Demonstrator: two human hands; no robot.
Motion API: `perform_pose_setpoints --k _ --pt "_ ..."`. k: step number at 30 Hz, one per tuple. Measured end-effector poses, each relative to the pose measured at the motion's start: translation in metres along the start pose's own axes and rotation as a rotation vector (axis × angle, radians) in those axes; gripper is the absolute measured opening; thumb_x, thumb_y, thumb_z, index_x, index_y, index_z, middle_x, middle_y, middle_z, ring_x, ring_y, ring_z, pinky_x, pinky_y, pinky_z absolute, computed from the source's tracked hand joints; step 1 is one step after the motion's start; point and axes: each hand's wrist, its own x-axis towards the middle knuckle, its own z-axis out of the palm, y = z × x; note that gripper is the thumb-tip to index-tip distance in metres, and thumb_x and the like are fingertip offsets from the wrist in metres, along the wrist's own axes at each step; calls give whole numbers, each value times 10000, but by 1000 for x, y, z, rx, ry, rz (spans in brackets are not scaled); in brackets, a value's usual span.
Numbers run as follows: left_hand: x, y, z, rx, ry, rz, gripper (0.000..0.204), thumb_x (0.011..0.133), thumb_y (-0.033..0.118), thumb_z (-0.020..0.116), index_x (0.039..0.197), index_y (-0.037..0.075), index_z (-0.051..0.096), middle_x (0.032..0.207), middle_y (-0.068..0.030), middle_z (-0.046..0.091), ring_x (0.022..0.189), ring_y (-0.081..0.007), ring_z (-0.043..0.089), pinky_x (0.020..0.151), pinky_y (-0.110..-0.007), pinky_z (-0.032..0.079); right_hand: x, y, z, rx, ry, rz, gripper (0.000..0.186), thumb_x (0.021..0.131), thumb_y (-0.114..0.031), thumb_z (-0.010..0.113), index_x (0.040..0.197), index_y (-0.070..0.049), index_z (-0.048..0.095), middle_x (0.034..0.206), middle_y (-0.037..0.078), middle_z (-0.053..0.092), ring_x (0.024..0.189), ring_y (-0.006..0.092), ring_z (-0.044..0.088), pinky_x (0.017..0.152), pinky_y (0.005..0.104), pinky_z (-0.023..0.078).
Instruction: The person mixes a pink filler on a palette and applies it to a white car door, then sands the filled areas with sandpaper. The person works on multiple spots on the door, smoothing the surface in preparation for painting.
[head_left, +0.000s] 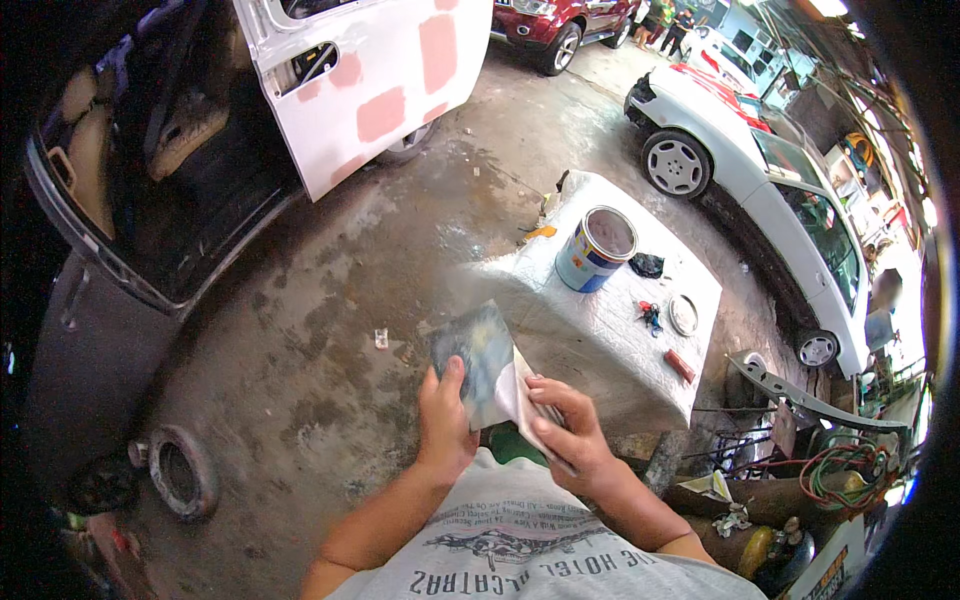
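Note:
Both hands are on a flat, magazine-like stack of sheets [474,358] held in front of my shirt. Its top face is mottled grey-blue, and a pale sheet lifts along its right edge. My left hand [447,415] grips the left side, thumb lying on top. On the right side, my right hand [570,425] has its fingers closed around the lifted, paler sheets. Whether a separate thin tool sits among them I cannot tell. Just beyond stands a white-covered table [545,300] bearing an open paint can [592,262] with greyish contents.
The table also holds a round lid [683,315], keys [651,318], a reddish-brown block [679,365] and black crumpled plastic [647,265]. An open white car door [400,60] with pink patches is at left. A white car [750,160] stands right; a tyre [183,473] lies lower left.

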Motion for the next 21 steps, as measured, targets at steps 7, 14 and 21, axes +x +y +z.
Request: perform_pose_setpoints --k 7,14,21 --pt "-6 -19 -31 -23 171 34 318 1016 222 527 1277 41 508 1156 -87 628 1040 -230 647 890 -410 543 -12 53 17 -283 -49 -70 683 740 90 729 1364 -142 580 1379 197 454 1287 393 487 1080 458 424" --pt "-20 16 -9 -82 102 -67 371 990 253 580 1293 46 521 1197 -90 618 1092 -251 622 930 -418 527 -28 88 -11 -160 47 223 604 786 134 621 1339 -108 592 1277 139 559 1235 294 545 1032 393 457" --pt "18 -14 -50 10 54 -137 282 966 291 599 1153 79 602 1092 -62 652 985 -239 653 852 -426 543 44 44 -9 1145 539 670 560 754 145 606 1280 -45 573 1186 87 663 1114 253 629 960 384 492"
